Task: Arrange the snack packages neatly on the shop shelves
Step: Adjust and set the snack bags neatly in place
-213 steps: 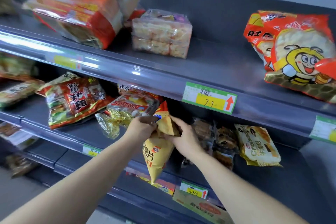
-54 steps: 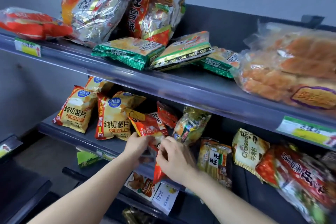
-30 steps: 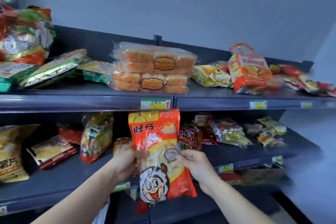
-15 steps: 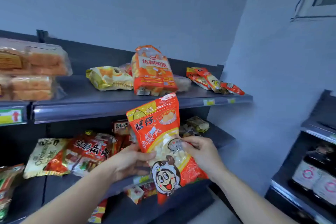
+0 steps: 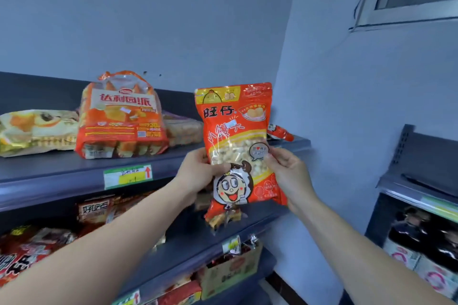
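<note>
since a moment ago we've lifted the red snack bag (image 5: 239,146) to the top shelf (image 5: 62,176)'s right end, left hand (image 5: 198,173) and right hand (image 5: 285,173) both gripping it, not yet shelved.

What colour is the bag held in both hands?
The bag is mainly red-orange, seen in the head view.

pie pack (image 5: 122,116) on top shelf (image 5: 62,176)

It was a shop: dark shelves (image 5: 49,176) carried snack packages (image 5: 121,116), with price labels (image 5: 127,176) along the shelves' front edges.
</note>
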`<state>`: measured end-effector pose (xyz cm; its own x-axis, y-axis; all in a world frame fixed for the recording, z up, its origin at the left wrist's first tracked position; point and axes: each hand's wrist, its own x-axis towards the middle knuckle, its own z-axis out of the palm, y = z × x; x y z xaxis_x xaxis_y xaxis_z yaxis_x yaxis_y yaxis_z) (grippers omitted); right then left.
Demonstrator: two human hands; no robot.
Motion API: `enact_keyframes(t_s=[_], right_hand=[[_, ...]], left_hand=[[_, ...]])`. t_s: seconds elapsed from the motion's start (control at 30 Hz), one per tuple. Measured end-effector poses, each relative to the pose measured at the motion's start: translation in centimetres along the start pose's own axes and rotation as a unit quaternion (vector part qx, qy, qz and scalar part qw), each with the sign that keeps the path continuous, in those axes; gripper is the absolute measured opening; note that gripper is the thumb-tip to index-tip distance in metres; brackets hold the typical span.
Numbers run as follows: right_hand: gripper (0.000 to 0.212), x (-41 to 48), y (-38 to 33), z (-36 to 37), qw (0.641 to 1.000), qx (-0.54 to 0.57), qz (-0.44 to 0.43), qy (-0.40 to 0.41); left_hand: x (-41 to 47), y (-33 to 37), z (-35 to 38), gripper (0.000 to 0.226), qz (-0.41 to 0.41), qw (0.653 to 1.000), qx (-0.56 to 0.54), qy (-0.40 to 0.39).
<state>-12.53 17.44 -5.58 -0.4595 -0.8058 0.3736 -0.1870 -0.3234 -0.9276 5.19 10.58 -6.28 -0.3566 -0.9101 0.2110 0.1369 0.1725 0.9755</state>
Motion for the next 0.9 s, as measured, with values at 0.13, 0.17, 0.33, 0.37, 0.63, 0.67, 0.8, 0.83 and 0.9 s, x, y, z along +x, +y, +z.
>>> enact_keyframes(t_s=[0.13, 0.17, 0.33, 0.37, 0.63, 0.67, 0.8, 0.83, 0.9], right_hand=[[0.041, 5.7, 1.6, -1.2, 0.999, -0.025, -0.035, -0.014], [0.045, 7.1, 2.1, -1.5, 0.998, -0.038, -0.047, -0.017], [0.059, 14.3, 4.3, -2.8, 0.969, -0.215, -0.117, -0.031], [0.059, 15.6, 4.8, -3.1, 0.962, -0.241, -0.126, -0.039], [0.053, 23.6, 9.4, -3.7, 0.92, -0.343, -0.081, -0.17], [0.053, 24.6, 9.9, -3.8, 0.918, -0.346, -0.076, -0.181], [0.054, 28.5, 11.1, -4.5, 0.91, -0.345, -0.089, -0.214], [0.054, 29.4, 11.2, -4.7, 0.906, -0.349, -0.094, -0.222], [0.055, 31.1, 11.5, -5.1, 0.899, -0.356, -0.109, -0.233]], left_hand=[[6.3, 0.7, 2.7, 0.02, 0.066, 0.996, 0.014, 0.06], [8.2, 0.7, 3.2, 0.019, 0.076, 0.994, 0.019, 0.073], [16.6, 0.3, 5.0, 0.025, 0.102, 0.983, 0.103, 0.112], [18.0, 0.0, 5.4, 0.025, 0.105, 0.98, 0.117, 0.12], [26.4, -2.3, 8.1, 0.02, 0.087, 0.963, 0.17, 0.192], [27.3, -2.5, 8.5, 0.019, 0.083, 0.96, 0.173, 0.204], [30.5, -3.0, 10.0, 0.014, 0.067, 0.947, 0.182, 0.256], [31.4, -3.1, 10.3, 0.013, 0.065, 0.945, 0.18, 0.266], [32.9, -3.0, 11.1, 0.014, 0.069, 0.941, 0.177, 0.281]])
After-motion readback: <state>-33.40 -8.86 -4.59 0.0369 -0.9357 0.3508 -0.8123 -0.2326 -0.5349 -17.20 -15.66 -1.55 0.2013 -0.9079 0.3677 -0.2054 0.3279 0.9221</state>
